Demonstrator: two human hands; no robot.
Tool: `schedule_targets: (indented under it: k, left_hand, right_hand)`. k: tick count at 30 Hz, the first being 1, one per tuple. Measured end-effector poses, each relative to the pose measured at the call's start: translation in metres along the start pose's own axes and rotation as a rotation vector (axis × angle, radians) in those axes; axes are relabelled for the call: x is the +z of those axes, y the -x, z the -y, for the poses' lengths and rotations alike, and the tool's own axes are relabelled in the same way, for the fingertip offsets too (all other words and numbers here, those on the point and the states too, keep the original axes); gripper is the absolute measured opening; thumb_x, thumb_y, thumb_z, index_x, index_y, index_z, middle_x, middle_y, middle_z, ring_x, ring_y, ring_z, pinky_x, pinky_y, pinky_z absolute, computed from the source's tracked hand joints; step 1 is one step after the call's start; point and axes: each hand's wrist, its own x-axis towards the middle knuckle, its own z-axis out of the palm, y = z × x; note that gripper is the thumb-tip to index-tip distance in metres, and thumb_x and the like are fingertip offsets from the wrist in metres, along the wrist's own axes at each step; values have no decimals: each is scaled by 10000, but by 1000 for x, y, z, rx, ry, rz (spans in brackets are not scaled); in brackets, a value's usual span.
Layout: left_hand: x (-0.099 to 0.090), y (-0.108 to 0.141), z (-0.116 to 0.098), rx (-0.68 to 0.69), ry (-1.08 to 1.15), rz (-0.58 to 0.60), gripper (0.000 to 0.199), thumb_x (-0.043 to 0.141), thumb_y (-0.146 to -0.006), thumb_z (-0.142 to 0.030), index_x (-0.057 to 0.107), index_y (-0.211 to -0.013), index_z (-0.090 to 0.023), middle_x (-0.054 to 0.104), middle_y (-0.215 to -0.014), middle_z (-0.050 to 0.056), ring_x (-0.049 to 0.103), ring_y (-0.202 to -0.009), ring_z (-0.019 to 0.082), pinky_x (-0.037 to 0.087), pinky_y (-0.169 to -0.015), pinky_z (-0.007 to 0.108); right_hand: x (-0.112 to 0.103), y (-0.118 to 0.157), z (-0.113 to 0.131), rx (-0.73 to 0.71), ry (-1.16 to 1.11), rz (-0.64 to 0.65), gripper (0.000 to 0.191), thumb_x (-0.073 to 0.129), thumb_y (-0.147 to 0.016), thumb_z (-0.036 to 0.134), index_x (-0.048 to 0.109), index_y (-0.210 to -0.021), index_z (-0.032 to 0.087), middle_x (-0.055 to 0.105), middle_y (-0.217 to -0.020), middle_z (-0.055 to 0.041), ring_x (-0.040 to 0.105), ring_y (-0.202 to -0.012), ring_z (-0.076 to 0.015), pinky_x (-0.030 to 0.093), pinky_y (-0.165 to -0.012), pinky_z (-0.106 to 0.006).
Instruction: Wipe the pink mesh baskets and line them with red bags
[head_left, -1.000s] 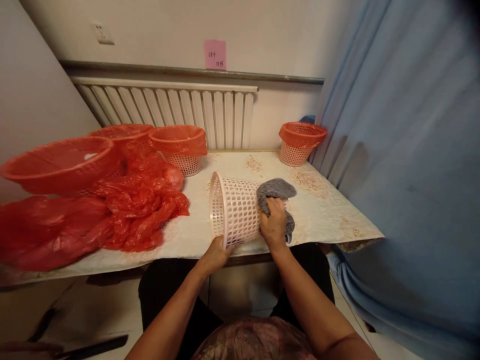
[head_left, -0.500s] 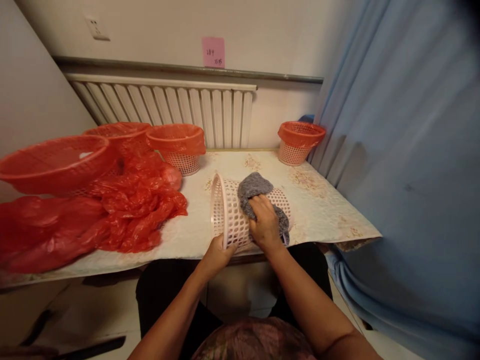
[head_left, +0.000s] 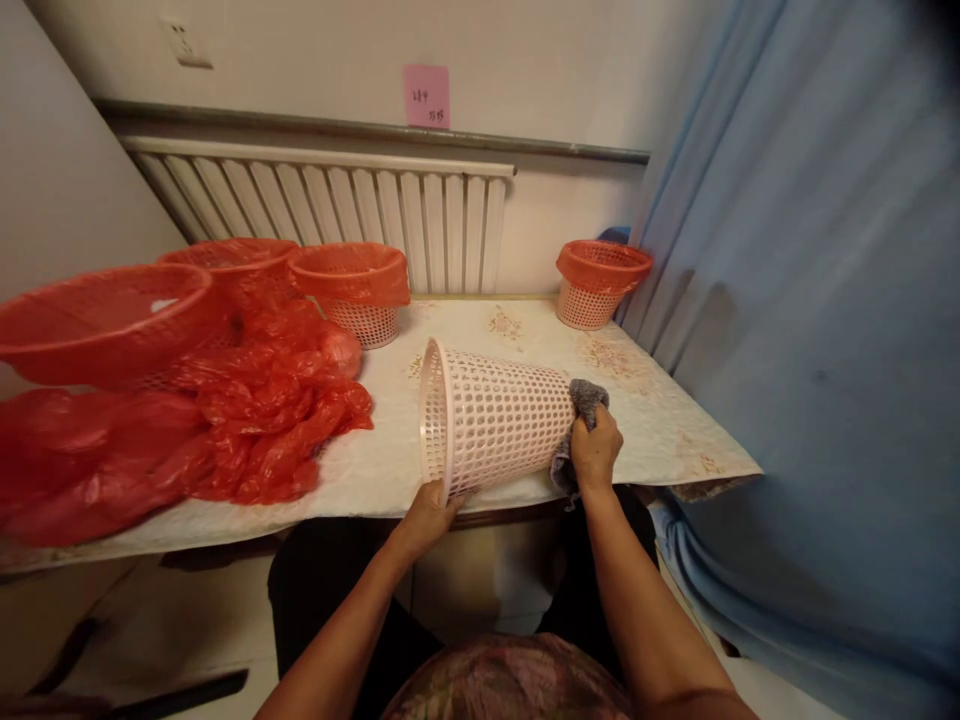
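Observation:
A pale pink plastic wastebasket (head_left: 506, 412) with a lattice wall lies on its side near the table's front edge, its mouth facing left. My left hand (head_left: 429, 512) is closed on the lower part of its rim, with some fingers hidden by the basket. At the basket's base, on the right, my right hand (head_left: 598, 448) grips a grey cloth (head_left: 588, 398) and presses it against the base end. Part of the cloth hangs below the hand.
Red bag-lined baskets (head_left: 349, 275) stand at the left, behind a heap of red plastic bags (head_left: 262, 420). Another lined basket (head_left: 602, 268) stands at the back right. A blue curtain (head_left: 810, 330) borders the right side; a radiator (head_left: 322, 200) is behind the table (head_left: 487, 322).
My right hand has moved with the grey cloth from the basket's side wall rightward to its base. The left hand keeps its hold on the rim.

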Motion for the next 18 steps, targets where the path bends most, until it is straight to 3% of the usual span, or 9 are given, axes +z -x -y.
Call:
schedule_targets:
  k: [4, 9, 12, 15, 18]
  left_hand:
    - [-2, -4, -5, 15, -9, 5, 318, 545, -814, -265, 697, -1056, -126, 712, -1106, 83, 632, -1064, 246, 435, -1019, 394]
    - [-1, -5, -19, 31, 34, -2, 311, 554, -815, -243, 684, -1076, -135, 708, -1107, 76, 631, -1056, 242, 444, -1004, 382]
    - [0, -3, -33, 20, 88, 1, 274, 579, -808, -267, 681, -1019, -126, 727, -998, 75, 651, -955, 240, 491, -920, 368]
    - [0, -1, -41, 3, 140, -10, 257, 613, -785, -280, 663, -983, -123, 728, -910, 64, 655, -864, 230, 524, -822, 339]
    - [0, 0, -39, -5, 158, -18, 292, 599, -794, -284, 652, -1023, -112, 727, -943, 72, 654, -897, 233, 516, -849, 342]
  right_hand:
    - [-2, 8, 36, -115, -7, 34, 197, 460, -779, 182, 606, -911, 172, 616, -948, -112, 511, -959, -257, 426, -885, -397]
    - [-10, 29, 110, -410, -178, 194, 308, 440, -739, 72, 606, -976, 178, 615, -1014, -92, 477, -1068, -256, 403, -967, -422]
    - [-16, 46, 148, -570, -267, 282, 407, 438, -707, 47, 607, -1059, 164, 610, -1088, -91, 446, -1155, -260, 376, -1015, -445]
    - [-19, 56, 164, -650, -281, 311, 503, 446, -706, 57, 571, -1184, 154, 569, -1231, -91, 404, -1238, -274, 344, -1054, -459]
    - [-15, 54, 156, -646, -264, 284, 514, 430, -696, 50, 577, -1179, 148, 578, -1222, -95, 424, -1235, -274, 361, -1047, -452]
